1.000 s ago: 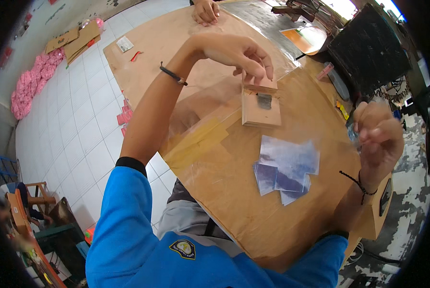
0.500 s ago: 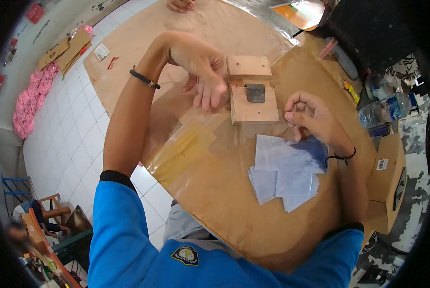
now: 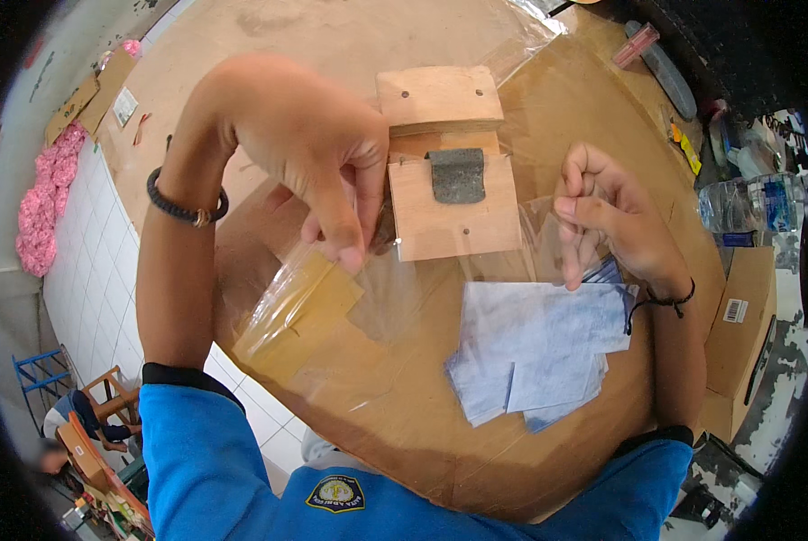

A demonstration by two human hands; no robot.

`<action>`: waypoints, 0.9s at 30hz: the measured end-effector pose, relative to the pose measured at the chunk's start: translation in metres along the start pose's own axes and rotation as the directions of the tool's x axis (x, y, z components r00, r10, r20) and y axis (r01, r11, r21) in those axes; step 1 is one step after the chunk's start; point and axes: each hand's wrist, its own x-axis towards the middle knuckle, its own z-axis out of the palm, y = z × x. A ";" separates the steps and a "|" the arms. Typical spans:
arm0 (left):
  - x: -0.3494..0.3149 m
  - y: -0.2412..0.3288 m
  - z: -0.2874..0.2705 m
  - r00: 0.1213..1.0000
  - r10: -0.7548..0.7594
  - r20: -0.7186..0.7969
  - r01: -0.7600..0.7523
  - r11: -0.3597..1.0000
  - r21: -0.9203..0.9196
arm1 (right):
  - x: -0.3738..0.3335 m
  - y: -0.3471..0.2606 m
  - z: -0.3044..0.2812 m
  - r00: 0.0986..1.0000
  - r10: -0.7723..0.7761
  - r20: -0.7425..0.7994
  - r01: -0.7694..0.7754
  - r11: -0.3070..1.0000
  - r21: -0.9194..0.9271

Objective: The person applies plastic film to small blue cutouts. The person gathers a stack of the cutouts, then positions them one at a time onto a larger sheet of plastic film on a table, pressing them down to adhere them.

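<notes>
A wooden block jig (image 3: 455, 230) with screws in it lies on the table between my hands. A dark grey, rough-looking flap (image 3: 458, 177) hangs over its near piece. To its left, my left hand (image 3: 309, 158) is closed, fingertips pinched down at a clear plastic film (image 3: 390, 293) whose edges are hard to make out. On the other side my right hand (image 3: 607, 216) pinches clear film between thumb and fingers. Below the right hand lies a loose pile of bluish-white sheets (image 3: 544, 325). Yellowish sheets under glossy clear plastic (image 3: 305, 311) lie below my left hand.
A brown covering (image 3: 422, 442) lies over the table. Along the right stand a clear water bottle (image 3: 751, 206), a cardboard box (image 3: 738, 334) and a long grey tool (image 3: 670, 81). Pink bundled material (image 3: 48, 207) sits on the floor at left. Another person (image 3: 84, 415) is at lower left.
The view has come closer to the jig. My left hand has lowered toward the clear plastic. My right hand stays beside the jig, still pinched. Another person's hand at the top is out of view.
</notes>
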 end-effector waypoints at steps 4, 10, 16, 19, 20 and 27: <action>0.003 -0.010 -0.002 0.999 0.037 0.024 -0.036 0.997 -0.063 | 0.000 0.004 0.001 1.000 -0.022 -0.011 0.022 0.999 0.025; -0.010 -0.013 -0.007 0.997 -0.065 -0.029 0.061 0.990 -0.128 | 0.000 0.004 0.008 0.995 -0.033 -0.097 0.035 0.999 0.014; -0.017 -0.026 -0.012 0.987 -0.066 -0.146 0.035 0.979 -0.202 | 0.002 0.005 0.011 0.982 -0.057 -0.181 0.047 0.997 -0.060; -0.021 -0.033 -0.014 0.982 -0.029 -0.184 -0.013 0.975 -0.220 | 0.003 0.007 0.014 0.970 -0.100 -0.220 0.080 0.992 -0.100; -0.022 -0.033 -0.015 0.981 -0.018 -0.194 -0.025 0.976 -0.217 | 0.002 0.007 0.015 0.967 -0.110 -0.229 0.089 0.991 -0.102; -0.021 -0.043 -0.014 0.969 0.066 -0.238 -0.120 0.968 -0.221 | 0.004 0.006 0.020 0.943 -0.175 -0.283 0.150 0.983 -0.106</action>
